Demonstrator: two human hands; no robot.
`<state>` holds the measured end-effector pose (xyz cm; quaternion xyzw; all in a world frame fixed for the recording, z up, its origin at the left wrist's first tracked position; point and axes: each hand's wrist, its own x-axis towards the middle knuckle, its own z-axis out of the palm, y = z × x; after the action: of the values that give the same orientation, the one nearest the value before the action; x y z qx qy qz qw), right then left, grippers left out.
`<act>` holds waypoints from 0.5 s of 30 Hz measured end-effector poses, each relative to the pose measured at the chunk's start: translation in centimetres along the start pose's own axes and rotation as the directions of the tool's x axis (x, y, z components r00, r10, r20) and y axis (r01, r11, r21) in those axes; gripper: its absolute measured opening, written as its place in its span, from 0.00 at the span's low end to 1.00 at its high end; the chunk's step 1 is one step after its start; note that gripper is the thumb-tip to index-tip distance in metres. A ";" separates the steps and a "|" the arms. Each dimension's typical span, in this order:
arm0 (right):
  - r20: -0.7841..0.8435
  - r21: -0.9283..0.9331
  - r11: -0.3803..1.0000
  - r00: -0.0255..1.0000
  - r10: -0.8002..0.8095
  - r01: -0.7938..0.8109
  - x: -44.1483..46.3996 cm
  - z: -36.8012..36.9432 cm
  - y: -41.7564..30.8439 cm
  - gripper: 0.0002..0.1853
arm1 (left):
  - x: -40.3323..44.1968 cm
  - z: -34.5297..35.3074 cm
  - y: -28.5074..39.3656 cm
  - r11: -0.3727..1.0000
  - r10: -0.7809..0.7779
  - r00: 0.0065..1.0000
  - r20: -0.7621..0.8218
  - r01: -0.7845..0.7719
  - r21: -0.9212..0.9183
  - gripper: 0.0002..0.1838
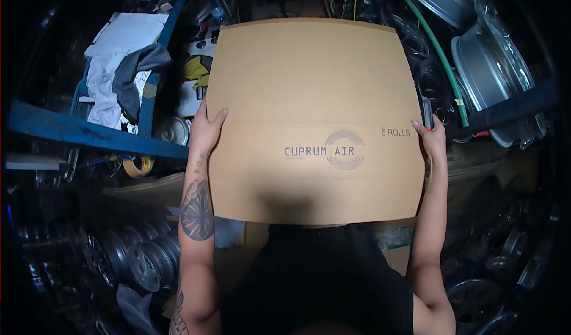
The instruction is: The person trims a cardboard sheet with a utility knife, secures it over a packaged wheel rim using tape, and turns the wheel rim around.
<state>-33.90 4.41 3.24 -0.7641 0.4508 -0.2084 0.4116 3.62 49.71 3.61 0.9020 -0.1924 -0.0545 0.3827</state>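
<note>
A large brown cardboard panel (309,85) fills the middle of the view, printed with "CUPRUM AIR", a ring design and "5 ROLLS". Whether it is a whole box or a flat piece I cannot tell. My left hand (208,130) grips its left edge, thumb on the front face and fingers hidden behind. At the right edge, my right hand (434,137) holds it the same way, thumb in front. A slim grey tool with a red part (427,115), resembling a utility knife, sticks up at my right hand, apparently held with the cardboard.
Silver wheel rims (485,67) stand at the upper right beside a green strip (437,49). A blue metal frame (101,131) crosses the left, with cloths (140,76) and yellow tape (138,167) near it. More rims (154,260) lie lower left.
</note>
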 end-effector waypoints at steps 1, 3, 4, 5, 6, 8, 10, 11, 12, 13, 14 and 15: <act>0.038 0.123 0.992 0.999 0.026 -0.031 0.2 -0.1 -0.1 0.22 | 0.4 -0.4 0.4 0.999 -0.027 0.998 0.061 0.025 0.022 0.39; 0.116 0.246 0.962 0.989 0.089 -0.115 0.1 -0.2 -1.7 0.21 | 0.6 -1.8 1.3 0.993 -0.102 0.978 0.183 0.089 0.079 0.41; 0.128 0.214 0.971 0.988 0.082 -0.108 0.1 -0.4 -2.8 0.20 | 0.8 -2.1 2.1 0.975 -0.103 0.980 0.167 0.066 0.214 0.43; 0.144 0.151 0.984 0.987 0.071 -0.093 -0.1 -0.7 -3.9 0.21 | 0.7 -2.1 2.9 0.937 -0.106 0.982 0.158 0.045 0.346 0.45; 0.159 0.084 0.993 0.985 0.065 -0.079 -0.3 -0.9 -4.7 0.23 | 0.7 -2.1 3.5 0.882 -0.106 0.982 0.153 0.022 0.470 0.47; 0.115 0.007 1.000 0.993 0.017 -0.018 0.0 -0.7 -2.0 0.25 | 0.2 -2.5 4.1 0.876 -0.137 0.980 0.142 0.054 0.479 0.52; 0.046 -0.139 0.989 0.997 0.054 -0.047 -0.1 -0.3 -1.4 0.28 | 0.4 -2.2 4.2 0.851 -0.163 0.976 0.145 0.064 0.522 0.56; 0.034 -0.190 0.981 0.999 0.035 -0.028 -0.6 -0.5 -1.2 0.28 | 0.2 -1.9 3.9 0.823 -0.190 0.970 0.155 0.071 0.564 0.57; 0.031 -0.242 0.970 0.999 0.012 -0.004 -1.4 -0.3 -3.1 0.28 | -0.3 -1.7 3.6 0.792 -0.223 0.962 0.158 0.084 0.605 0.59; 0.012 -0.315 0.948 0.999 0.050 -0.043 -1.6 0.0 -3.9 0.28 | -0.6 -1.6 3.5 0.785 -0.172 0.977 0.124 0.060 0.616 0.60; -0.011 -0.383 0.920 0.996 0.088 -0.086 -1.8 0.2 -4.6 0.28 | -0.8 -1.5 3.6 0.788 -0.152 0.983 0.102 0.058 0.613 0.58; -0.038 -0.447 0.885 0.991 0.125 -0.129 -1.8 0.3 -4.8 0.28 | -0.9 -1.4 3.8 0.791 -0.129 0.988 0.079 0.054 0.609 0.57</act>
<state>-32.09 7.34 7.08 -0.8065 0.5373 -0.0745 0.2353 1.99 48.58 7.18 0.9804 -0.1778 -0.0612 0.0593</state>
